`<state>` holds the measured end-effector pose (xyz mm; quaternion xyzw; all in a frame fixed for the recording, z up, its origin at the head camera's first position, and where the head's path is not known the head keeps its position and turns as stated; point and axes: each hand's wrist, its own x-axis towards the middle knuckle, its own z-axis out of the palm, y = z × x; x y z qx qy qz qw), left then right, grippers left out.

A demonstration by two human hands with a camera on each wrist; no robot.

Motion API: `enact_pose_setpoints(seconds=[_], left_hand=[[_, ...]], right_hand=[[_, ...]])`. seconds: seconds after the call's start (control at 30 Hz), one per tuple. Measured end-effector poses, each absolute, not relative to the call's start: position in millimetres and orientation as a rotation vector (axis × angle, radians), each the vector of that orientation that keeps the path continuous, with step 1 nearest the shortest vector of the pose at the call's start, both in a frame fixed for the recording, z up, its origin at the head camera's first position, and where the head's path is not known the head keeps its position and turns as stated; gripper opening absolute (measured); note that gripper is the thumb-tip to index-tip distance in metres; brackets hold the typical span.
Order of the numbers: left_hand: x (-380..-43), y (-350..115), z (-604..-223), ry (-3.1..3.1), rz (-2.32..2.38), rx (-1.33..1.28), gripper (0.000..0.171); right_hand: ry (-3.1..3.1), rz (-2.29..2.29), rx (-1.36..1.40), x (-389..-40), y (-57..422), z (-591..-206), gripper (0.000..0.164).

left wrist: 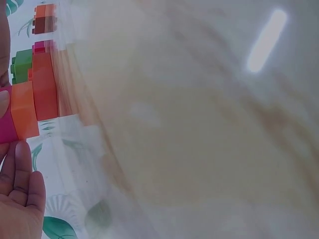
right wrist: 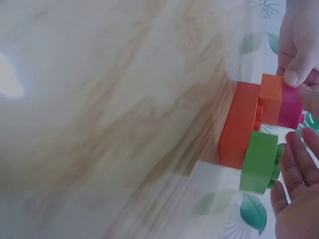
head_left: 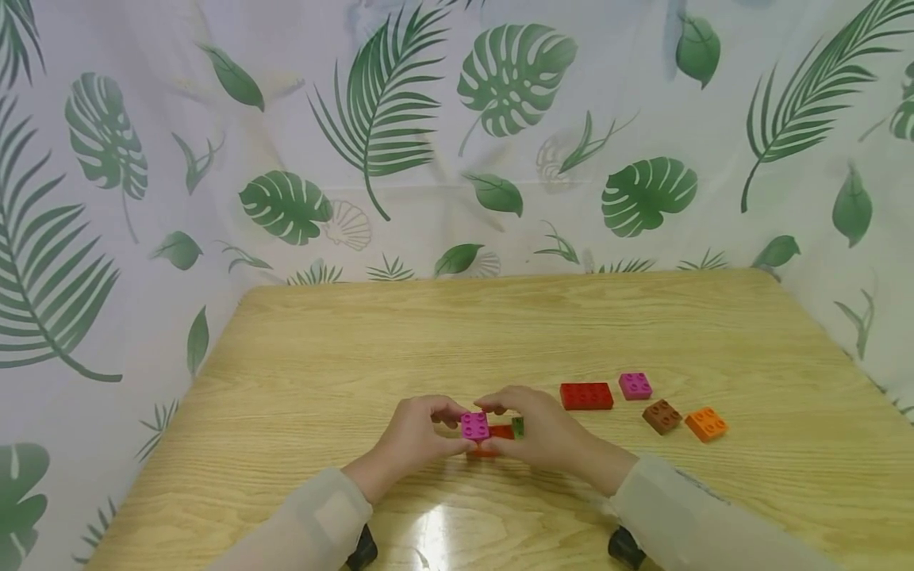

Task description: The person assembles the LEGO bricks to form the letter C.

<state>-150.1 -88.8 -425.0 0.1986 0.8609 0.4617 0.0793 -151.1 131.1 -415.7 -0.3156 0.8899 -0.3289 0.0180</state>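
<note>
A small stack of toy building bricks stands on the table between both hands. Its base is a long red-orange brick, with an orange brick on one end and a green brick on the other. On top of the orange brick sits a magenta brick, studs up. My left hand pinches the magenta brick from the left, thumb at the near side, fingers at the far side. From the right, my right hand holds the same brick between thumb and fingertips, its palm beside the green brick.
Right of the hands lie a long red brick, a second magenta brick, a brown brick and a loose orange brick. A leaf-patterned cloth hangs behind the wooden table.
</note>
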Motion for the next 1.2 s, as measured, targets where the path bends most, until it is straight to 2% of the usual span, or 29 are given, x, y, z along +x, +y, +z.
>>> enact_pose_setpoints(seconds=[0.4,1.03,1.2], left_hand=[[-150,-87,-427,2.58,1.38,0.574,0.032],[-149,-86,-425,2.571,1.39,0.561,0.031],[-150,-85,-425,2.592,1.368,0.57,0.032]], right_hand=[[2.867,-1.236,-0.932,-144,179,-421,0.052],[3.131,-1.255,-0.73,-123,279,-431,0.053],[3.23,-1.131,-0.656,-121,302,-430,0.055]])
